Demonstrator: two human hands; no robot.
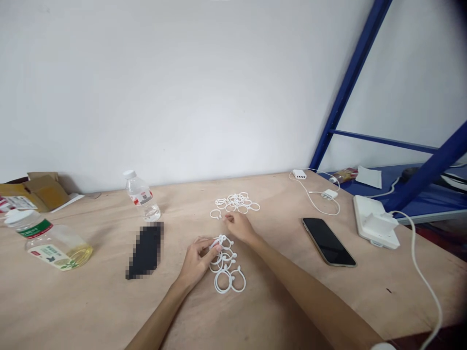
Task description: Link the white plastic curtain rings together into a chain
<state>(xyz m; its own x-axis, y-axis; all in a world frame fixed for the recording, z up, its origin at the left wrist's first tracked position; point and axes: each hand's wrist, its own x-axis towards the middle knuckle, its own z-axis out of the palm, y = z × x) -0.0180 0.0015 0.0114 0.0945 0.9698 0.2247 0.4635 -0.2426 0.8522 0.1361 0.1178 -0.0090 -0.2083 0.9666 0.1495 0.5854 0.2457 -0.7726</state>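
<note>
Two groups of white rings lie on the table (109,311), in front of the person. The near rings (225,267) sit between the forearms, overlapping in a rough column; cannot tell whether they are linked or merely stacked. The far rings (237,201) lie in a loose heap toward the wall, a lone ring (215,210) just apart at the heap's near left side.

Left hand (199,257): thumb and fingers closed around the upper end of the near rings, thumb on top. Judgement: this grip keeps the light plastic from sliding and leaves the lower rings lying flat.

Right hand (239,226): reached out past the near rings, thumb and forefinger drawn nearly together just beside the lone ring. Whether they hold anything cannot be told; the tips are too small to read. Such a narrow pinch suits thin rims, in my judgement.

Surroundings: phone (328,242) flat at right; power strip (375,221) beyond it, near the table edge, probably so its cable stays off the middle. Clear bottle (143,197) and oil-coloured bottle (54,243) stand at left, a dark pixelated item (146,250) lying nearer. All sit apart from both hands, which likely leaves the forearms room.
</note>
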